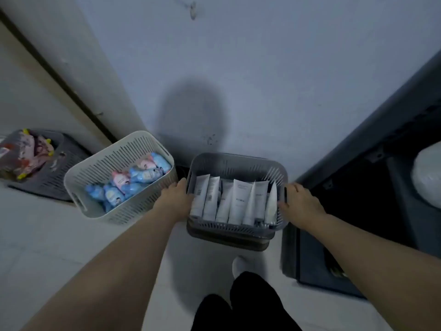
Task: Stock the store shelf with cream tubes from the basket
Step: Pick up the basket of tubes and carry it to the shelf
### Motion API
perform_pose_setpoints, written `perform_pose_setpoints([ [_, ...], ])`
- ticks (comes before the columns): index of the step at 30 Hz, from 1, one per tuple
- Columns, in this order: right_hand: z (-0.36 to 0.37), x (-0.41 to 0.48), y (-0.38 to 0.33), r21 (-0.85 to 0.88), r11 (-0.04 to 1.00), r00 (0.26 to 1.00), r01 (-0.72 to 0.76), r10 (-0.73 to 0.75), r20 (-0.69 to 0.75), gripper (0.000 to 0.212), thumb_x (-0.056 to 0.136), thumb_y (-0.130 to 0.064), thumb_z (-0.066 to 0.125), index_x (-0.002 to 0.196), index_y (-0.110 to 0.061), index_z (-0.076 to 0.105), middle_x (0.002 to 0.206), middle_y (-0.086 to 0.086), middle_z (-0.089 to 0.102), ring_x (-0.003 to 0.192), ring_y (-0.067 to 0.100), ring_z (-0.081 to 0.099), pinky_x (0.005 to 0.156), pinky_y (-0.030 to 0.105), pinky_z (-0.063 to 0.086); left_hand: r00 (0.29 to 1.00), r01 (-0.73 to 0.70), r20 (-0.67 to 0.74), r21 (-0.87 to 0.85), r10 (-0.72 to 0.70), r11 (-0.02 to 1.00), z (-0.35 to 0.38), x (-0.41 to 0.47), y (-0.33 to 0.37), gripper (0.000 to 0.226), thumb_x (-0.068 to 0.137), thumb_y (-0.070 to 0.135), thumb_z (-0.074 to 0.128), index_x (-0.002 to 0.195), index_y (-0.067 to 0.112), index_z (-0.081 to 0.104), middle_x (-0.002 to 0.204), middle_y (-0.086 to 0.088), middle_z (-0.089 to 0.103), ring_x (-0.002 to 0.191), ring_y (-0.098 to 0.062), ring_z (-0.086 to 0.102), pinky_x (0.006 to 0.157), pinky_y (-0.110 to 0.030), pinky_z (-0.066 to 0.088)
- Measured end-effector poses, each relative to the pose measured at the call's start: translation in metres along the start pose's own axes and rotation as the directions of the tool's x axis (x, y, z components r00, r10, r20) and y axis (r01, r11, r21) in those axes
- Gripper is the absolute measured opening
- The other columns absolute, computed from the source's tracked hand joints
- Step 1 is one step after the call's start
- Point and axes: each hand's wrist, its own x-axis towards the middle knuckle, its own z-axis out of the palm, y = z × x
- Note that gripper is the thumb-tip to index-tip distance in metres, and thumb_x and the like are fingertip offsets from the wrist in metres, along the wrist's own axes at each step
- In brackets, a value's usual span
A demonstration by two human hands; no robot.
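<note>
Head view. Left hand (pixel 177 199) and right hand (pixel 301 203) each gripped one side of the grey basket (pixel 238 161), fingers curled at its rim. Judged a two-handed hold, to keep the load level.

Cream tubes (pixel 238 201) stood inside the grey basket in one packed row, caps down, each propping the next. Count: seven, approximate, since some overlapped. None shelved yet.

Baskets in view: three.
- the grey basket
- a white basket (pixel 100 163) just to its left, holding blue and pink bottles
- a dark basket (pixel 59 177) further left, holding pink packs

A dark unit (pixel 372 149) stood at the right. Could not tell whether it was the shelf.
</note>
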Motion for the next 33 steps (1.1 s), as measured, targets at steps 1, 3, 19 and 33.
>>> perform_pose_setpoints([
  [1, 0.011, 0.012, 0.005, 0.007, 1.000, 1.000, -0.027, 0.027, 0.003, 0.049, 0.094, -0.038, 0.050, 0.136, -0.016, 0.038, 0.144, 0.010, 0.038, 0.128, 0.031, 0.040, 0.098, 0.043, 0.041, 1.000, 0.008, -0.006, -0.035, -0.008, 0.999, 0.010, 0.018, -0.002, 0.039, 0.093, 0.035, 0.044, 0.125, 0.012, 0.043, 0.137, -0.018, 0.046, 0.126, -0.040, 0.043, 0.105, -0.048, 0.038],
  [3, 0.035, 0.038, 0.019, 0.020, 0.996, 0.996, -0.090, 0.090, -0.002, 0.051, 0.094, -0.038, 0.049, 0.138, -0.016, 0.036, 0.144, 0.011, 0.037, 0.129, 0.031, 0.039, 0.099, 0.044, 0.040, 1.000, 0.029, -0.010, -0.053, -0.030, 0.998, 0.030, 0.054, -0.007, 0.043, 0.092, 0.032, 0.045, 0.129, 0.011, 0.040, 0.136, -0.019, 0.047, 0.124, -0.041, 0.045, 0.104, -0.048, 0.039],
  [19, 0.118, 0.110, 0.047, 0.518, 0.793, 0.942, -0.322, 0.322, 0.092, 0.080, 0.097, -0.029, 0.052, 0.152, -0.028, -0.005, 0.149, 0.020, 0.025, 0.123, 0.037, 0.046, 0.098, 0.041, 0.041, 0.977, 0.089, -0.124, -0.507, -0.175, 0.857, 0.087, 0.145, -0.010, 0.031, 0.094, 0.015, 0.048, 0.125, 0.010, 0.050, 0.103, -0.008, 0.061, 0.104, -0.033, 0.058, 0.078, -0.032, 0.037],
  [33, 0.045, -0.011, 0.010, 0.392, 0.858, 0.941, -0.332, 0.268, 0.209, 0.079, 0.098, -0.032, 0.044, 0.150, -0.034, -0.015, 0.140, 0.021, 0.040, 0.116, 0.037, 0.053, 0.096, 0.045, 0.046, 0.951, 0.177, -0.068, -0.683, -0.303, 0.708, 0.048, -0.015, -0.042, 0.048, 0.088, 0.047, 0.055, 0.133, 0.037, 0.046, 0.126, 0.001, 0.063, 0.111, -0.028, 0.061, 0.097, -0.048, 0.050],
])
